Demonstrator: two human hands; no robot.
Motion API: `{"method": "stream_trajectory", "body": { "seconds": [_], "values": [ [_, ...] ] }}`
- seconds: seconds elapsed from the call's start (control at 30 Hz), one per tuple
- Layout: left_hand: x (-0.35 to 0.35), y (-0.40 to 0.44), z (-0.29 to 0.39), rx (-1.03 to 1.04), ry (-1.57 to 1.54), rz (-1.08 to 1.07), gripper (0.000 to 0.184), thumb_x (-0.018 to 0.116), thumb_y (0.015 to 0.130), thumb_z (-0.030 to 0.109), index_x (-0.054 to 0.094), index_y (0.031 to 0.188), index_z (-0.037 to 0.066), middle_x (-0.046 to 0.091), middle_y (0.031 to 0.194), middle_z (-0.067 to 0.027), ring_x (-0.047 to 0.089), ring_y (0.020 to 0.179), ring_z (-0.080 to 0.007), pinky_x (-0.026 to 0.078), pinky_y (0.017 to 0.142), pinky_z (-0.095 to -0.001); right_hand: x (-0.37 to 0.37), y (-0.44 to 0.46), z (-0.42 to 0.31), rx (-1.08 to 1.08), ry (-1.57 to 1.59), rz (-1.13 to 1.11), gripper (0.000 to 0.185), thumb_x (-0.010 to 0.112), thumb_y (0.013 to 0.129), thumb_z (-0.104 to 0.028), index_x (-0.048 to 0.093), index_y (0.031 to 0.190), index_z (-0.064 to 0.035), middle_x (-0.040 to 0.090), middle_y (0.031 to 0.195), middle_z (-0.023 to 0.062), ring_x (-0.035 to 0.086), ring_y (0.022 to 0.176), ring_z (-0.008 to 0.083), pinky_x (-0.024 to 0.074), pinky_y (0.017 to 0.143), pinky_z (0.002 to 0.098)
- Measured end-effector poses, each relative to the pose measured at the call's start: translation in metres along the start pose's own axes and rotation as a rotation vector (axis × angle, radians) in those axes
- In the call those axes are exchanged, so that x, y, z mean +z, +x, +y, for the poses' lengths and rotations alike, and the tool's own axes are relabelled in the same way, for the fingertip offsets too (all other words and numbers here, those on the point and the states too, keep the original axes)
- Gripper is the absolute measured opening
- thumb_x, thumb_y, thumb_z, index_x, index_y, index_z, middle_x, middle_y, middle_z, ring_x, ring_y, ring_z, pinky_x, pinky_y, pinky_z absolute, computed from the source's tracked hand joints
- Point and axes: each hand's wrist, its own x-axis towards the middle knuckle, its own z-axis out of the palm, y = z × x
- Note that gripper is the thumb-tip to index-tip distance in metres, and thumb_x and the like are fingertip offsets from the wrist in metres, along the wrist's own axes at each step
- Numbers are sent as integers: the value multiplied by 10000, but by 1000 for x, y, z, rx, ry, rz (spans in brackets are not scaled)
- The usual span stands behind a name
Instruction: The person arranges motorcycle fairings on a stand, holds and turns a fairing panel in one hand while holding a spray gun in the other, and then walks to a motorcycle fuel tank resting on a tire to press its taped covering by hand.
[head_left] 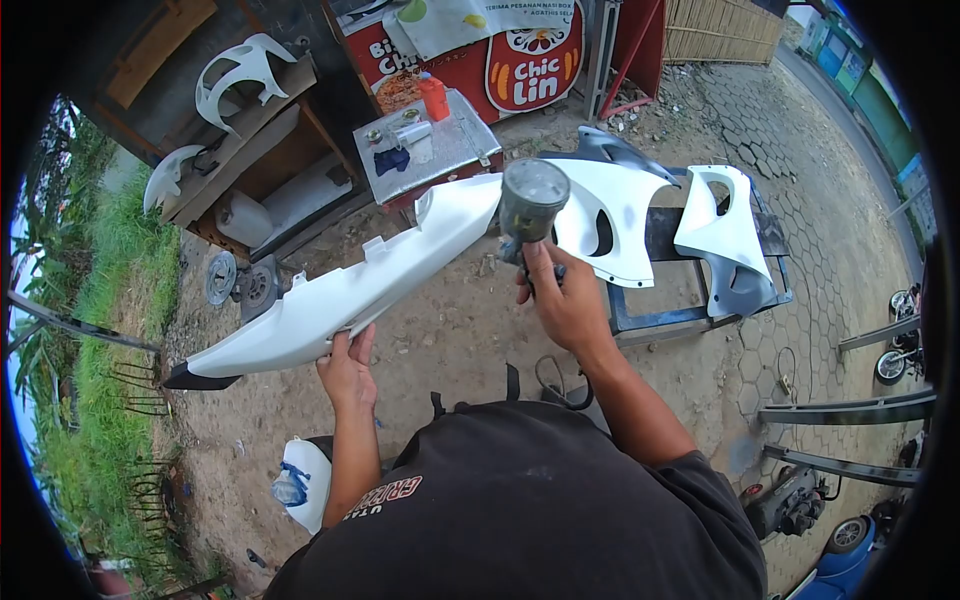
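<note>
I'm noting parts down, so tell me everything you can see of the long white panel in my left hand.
The long white panel is narrow, curved, and looks like smooth plastic, with small tabs along its upper edge. A black piece tips its lower end, at the picture's left. Held at a slant, it is supported by the left hand at its lower edge. Whether its upper end touches the grey cup is unclear.

The T-shirt is charcoal black — short right sleeve, plain dark cloth — with red-outlined lettering at the left side and small white letters beside it; left hand and right hand are bare.
</note>
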Motion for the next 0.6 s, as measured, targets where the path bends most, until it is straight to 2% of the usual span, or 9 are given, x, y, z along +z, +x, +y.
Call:
{"method": "stream_trajectory", "body": {
  "seconds": [0.1,0.33,0.43,0.53,0.6],
  "values": [
    [-5,3,0,-38,-14,-5,344,673,1089,-40,585,1409,-134,676,1428,-213,751,1276,-390,713,1092,-515,-9,7,10,20,-22,32,708,521,1198,-597,750,970,32,736,712,98,740,688,213,558,698,391],
    [-4,2,-1,-42,4,-18,349,676,1086,-38,583,1409,-131,676,1428,-210,749,1279,-392,710,1095,-519,-6,5,-3,16,-55,-2,712,509,1199,-604,761,995,30,746,743,99,748,705,206,566,712,383],
    [-3,2,-2,-38,3,-25,354,679,1084,-38,580,1410,-134,674,1429,-211,748,1282,-393,707,1101,-524,-1,3,-7,11,32,-77,687,505,1215,-584,746,999,23,710,768,48,641,668,110,483,626,302],
    [-4,3,-3,-47,-4,-26,358,683,1083,-36,579,1409,-139,671,1434,-217,747,1284,-395,704,1105,-528,2,6,-4,30,106,-119,734,521,1193,-611,759,1021,61,748,782,96,749,729,195,572,748,374],
    [-5,2,-4,-49,-3,-22,358,685,1083,-34,578,1407,-141,668,1438,-222,746,1285,-396,703,1108,-528,0,9,-5,45,82,-117,738,523,1193,-612,757,1020,66,749,789,92,747,724,190,573,736,371]
  ]
}}
